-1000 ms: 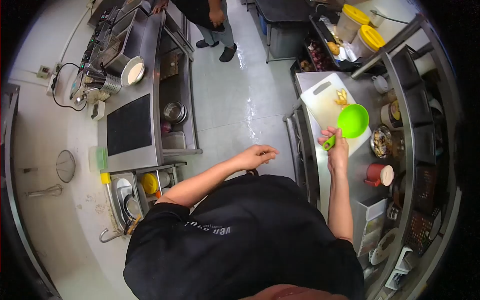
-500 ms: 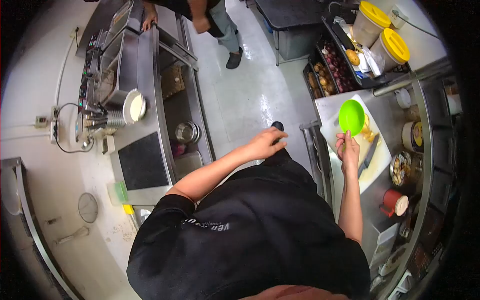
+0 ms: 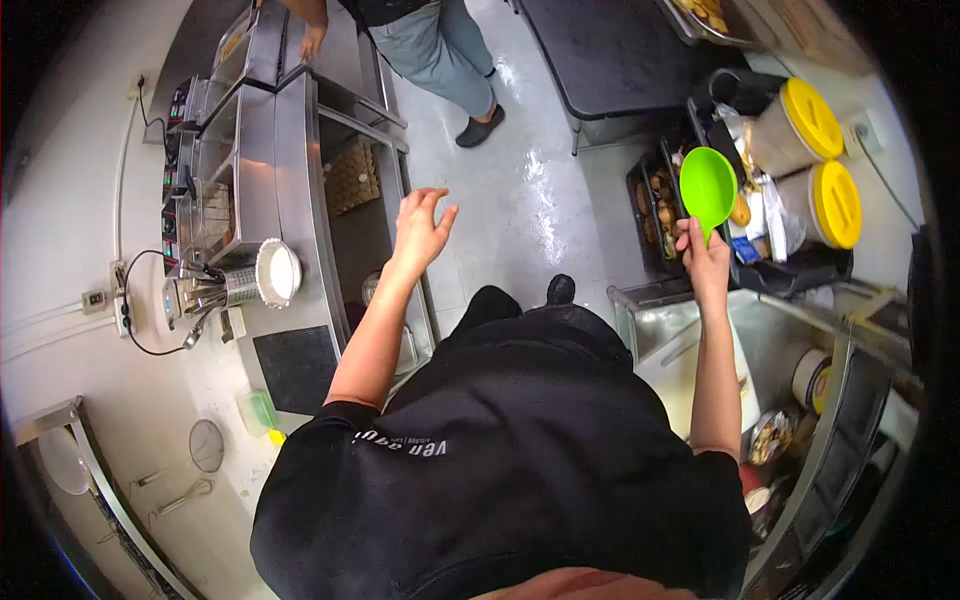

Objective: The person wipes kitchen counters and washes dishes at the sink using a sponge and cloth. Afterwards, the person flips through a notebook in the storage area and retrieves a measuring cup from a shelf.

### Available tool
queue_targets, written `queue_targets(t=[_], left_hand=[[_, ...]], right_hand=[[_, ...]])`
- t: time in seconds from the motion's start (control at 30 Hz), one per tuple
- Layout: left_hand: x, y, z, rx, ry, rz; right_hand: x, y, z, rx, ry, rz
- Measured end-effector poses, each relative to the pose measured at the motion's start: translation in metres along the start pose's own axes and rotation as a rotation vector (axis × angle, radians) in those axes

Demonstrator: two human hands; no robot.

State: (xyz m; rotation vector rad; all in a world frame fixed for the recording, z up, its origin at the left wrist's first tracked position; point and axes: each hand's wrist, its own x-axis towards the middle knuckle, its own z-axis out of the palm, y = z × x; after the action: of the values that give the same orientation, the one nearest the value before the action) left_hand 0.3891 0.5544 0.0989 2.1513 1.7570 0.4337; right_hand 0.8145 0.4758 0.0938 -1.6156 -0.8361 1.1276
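My right hand grips the short handle of a bright green plastic scoop, its round bowl facing up. The scoop is held in front of the dark crates on the right. Below my right forearm lies a white cutting board, partly hidden by the arm. My left hand is raised over the floor by the left counter, fingers spread, with nothing in it.
A co-worker stands at the far left counter. Yellow-lidded tubs stand at right beside a vegetable crate. A white bowl sits on the steel counter. A dark table is ahead.
I have moved forward along the aisle. The scoop has gone from over the cutting board to beside the crates. My left hand has swung forward and left, and the co-worker appears nearer.
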Motion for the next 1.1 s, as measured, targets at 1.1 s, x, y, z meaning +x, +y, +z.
queue_targets(t=[1.1], left_hand=[[0.589,-0.24,-0.101,0.098,0.275,0.287]], right_hand=[[0.373,-0.087,0.286,-0.71,-0.057,0.014]])
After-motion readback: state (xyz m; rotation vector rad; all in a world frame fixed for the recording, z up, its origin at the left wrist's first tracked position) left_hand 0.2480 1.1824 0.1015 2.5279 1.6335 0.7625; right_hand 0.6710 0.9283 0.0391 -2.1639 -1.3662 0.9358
